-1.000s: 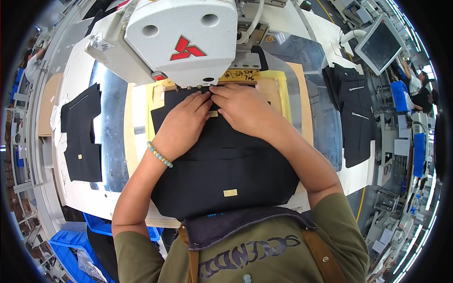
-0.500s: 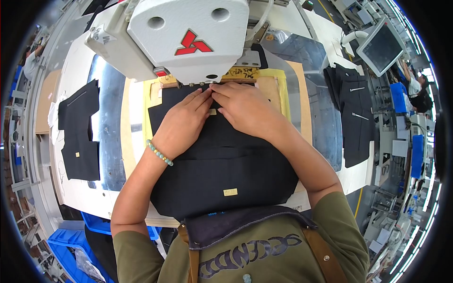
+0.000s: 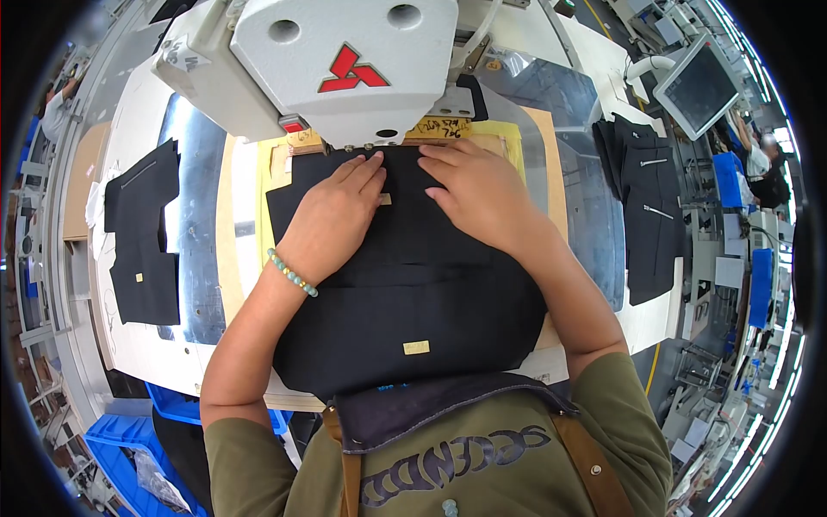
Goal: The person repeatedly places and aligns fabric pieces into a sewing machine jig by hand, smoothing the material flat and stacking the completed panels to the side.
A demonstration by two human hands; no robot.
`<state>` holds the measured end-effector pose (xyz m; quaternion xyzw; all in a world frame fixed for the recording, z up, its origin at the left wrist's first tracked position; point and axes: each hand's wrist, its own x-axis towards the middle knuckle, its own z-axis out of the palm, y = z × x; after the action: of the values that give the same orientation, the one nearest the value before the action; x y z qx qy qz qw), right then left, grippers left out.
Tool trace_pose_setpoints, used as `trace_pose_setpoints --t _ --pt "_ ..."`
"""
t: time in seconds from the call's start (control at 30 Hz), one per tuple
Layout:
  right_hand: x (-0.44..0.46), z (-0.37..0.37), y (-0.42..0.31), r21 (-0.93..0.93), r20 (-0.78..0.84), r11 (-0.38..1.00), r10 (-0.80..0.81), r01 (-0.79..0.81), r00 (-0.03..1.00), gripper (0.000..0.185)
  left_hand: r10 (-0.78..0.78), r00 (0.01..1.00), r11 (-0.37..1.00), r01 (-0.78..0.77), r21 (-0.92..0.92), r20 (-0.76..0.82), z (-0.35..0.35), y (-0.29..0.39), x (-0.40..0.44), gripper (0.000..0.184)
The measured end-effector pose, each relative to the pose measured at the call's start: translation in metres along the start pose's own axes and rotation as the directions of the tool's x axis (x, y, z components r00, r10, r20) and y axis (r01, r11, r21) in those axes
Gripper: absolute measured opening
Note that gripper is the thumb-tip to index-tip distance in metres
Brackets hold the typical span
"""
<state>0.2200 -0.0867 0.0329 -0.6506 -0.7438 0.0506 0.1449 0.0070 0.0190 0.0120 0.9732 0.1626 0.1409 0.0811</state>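
A black fabric piece [image 3: 405, 310] lies spread in front of me, its far end under the white head of a sewing machine [image 3: 345, 77]. My left hand [image 3: 336, 211], with a beaded bracelet on its wrist, rests flat on the cloth, fingers stretched toward the machine. On the right side of the cloth, my right hand [image 3: 478, 189] lies flat with its fingers out, close to the wooden-edged clamp [image 3: 444, 129]. A small yellow label [image 3: 416, 348] sits on the near part of the fabric. Beside my left fingers a second small tag [image 3: 385, 199] is partly covered.
Another black cut piece [image 3: 145, 237] lies on the left of the table. Black pieces with zippers [image 3: 646, 211] are stacked on the right. A screen [image 3: 699, 86] stands at the back right. Blue crates [image 3: 129, 448] sit below at the left. A person [image 3: 762, 164] is far right.
My right hand has moved right, away from the left hand, so a gap now shows between them. The left hand has shifted slightly left, along with the fabric.
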Motion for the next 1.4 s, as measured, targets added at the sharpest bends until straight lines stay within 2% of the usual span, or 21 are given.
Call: trace_pose_setpoints --t 0.07,0.17,0.47,0.93,1.13,1.23,1.4 --pt "-0.008 -0.011 -0.002 0.004 0.012 0.997 0.074 -0.075 0.997 0.038 -0.006 1.000 1.000 0.006 0.003 0.001 0.000 -0.001 -0.001 0.037" --pt "-0.019 -0.017 0.001 -0.021 0.038 0.995 0.101 -0.100 0.994 0.038 -0.008 1.000 1.000 0.008 -0.003 0.000 0.002 -0.002 -0.002 0.037" --pt "-0.032 -0.020 0.004 -0.085 0.052 0.994 0.075 -0.070 0.996 0.039 -0.037 0.999 0.999 0.037 -0.007 0.018 0.001 0.001 -0.001 0.037" --pt "-0.031 -0.018 0.000 -0.060 0.101 0.996 0.079 -0.073 0.992 0.039 -0.055 0.998 0.998 0.053 0.031 0.042 -0.005 0.004 0.003 0.036" --pt "-0.026 -0.019 0.000 -0.052 0.112 0.998 0.046 -0.041 0.993 0.040 -0.006 0.995 0.997 -0.002 0.082 0.096 -0.007 0.011 0.009 0.034" --pt "-0.025 -0.018 0.001 -0.033 0.112 0.999 0.027 -0.023 0.993 0.042 0.021 0.997 1.000 -0.022 0.015 0.075 -0.003 0.012 0.011 0.033" --pt "-0.021 -0.014 0.001 0.000 0.085 1.000 -0.030 0.030 0.996 0.042 0.022 0.992 0.994 -0.009 -0.106 0.124 -0.007 0.018 0.015 0.033"
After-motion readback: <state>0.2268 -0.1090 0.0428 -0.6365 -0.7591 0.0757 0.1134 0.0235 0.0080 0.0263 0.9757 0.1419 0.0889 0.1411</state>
